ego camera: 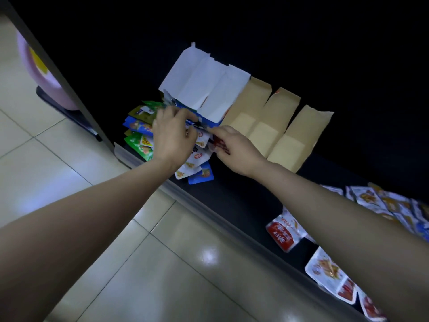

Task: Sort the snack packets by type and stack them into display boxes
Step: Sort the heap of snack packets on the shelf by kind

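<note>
Right grip (236,151) on small glossy red packet (221,143)

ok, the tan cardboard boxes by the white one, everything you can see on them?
Three tan cardboard boxes stand side by side in a row on the black counter, right of the white box. Each is open, its long flap folded back; a paler square panel shows at the near end. No packets visible inside. A bit of red peeks at the middle one's far flap. The right hand, pinching a red packet, lies beside the leftmost box's near end; contact unclear.
</note>
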{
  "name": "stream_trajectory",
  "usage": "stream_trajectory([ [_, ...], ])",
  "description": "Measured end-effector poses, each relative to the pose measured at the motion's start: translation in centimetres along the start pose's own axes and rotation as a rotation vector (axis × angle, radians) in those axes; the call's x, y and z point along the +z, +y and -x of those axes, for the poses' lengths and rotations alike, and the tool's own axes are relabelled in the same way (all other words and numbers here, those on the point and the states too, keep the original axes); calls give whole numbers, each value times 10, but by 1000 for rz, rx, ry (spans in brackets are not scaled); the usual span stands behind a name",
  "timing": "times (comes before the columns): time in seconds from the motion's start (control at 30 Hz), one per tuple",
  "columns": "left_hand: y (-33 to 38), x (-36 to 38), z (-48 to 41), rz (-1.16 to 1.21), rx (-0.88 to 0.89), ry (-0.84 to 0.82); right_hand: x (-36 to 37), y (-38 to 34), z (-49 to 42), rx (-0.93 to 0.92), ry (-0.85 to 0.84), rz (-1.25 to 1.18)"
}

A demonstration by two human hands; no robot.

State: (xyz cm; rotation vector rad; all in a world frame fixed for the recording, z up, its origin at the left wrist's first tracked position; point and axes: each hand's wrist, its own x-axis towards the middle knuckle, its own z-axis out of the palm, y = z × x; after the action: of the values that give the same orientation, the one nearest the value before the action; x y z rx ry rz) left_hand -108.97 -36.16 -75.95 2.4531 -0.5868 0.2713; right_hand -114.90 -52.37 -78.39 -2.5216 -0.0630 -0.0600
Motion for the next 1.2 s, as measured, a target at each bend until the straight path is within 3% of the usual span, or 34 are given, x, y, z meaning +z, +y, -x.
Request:
stream_trajectory([
  [0.13, 49, 15, 16, 146, 160, -89, -34, 20, 54, -12, 105, 31],
  [0.27, 117, 56, 33, 140, 315, -268, -68, 67, 139, 156, 216, 69],
  [0.37, 172, 95, 50, 74, 357, -543, -85, 111, 215, 326, 273, 167],
  [0.47, 217, 132, 75, -201, 473, -902, -94, 143, 285, 469, 325, 242],
  [0.53, 236, 150, 94, -324, 492, -1110, -95, 157, 320, 586, 238, 271],
  [0.63, 249, 167, 117, -365, 481, -1292, -88, 174, 354, 663, -67, 319],
  [0.7, 251, 171, 127, -384, 527, -1281, -85, 182, 366, 632, -106, 343],
  [0.83, 248, 175, 134, -279, 505, -1161, -95, 194, 371, 631, -5, 326],
  [0.97, 247, 171, 132, -332, 512, -1089, -104, 186, 370, 633, 110, 277],
  [1.03, 244, 166, 135, -334, 537, -1084, -104, 174, 371, 598, 56, 240],
  [1.13, 247, 162, 146, -381, 628, -1081, -96, 165, 381, 598, -165, 298],
  [1.2, 258, 160, 150, -388, 730, -1024, -96, 166, 390, 615, -107, 284],
])
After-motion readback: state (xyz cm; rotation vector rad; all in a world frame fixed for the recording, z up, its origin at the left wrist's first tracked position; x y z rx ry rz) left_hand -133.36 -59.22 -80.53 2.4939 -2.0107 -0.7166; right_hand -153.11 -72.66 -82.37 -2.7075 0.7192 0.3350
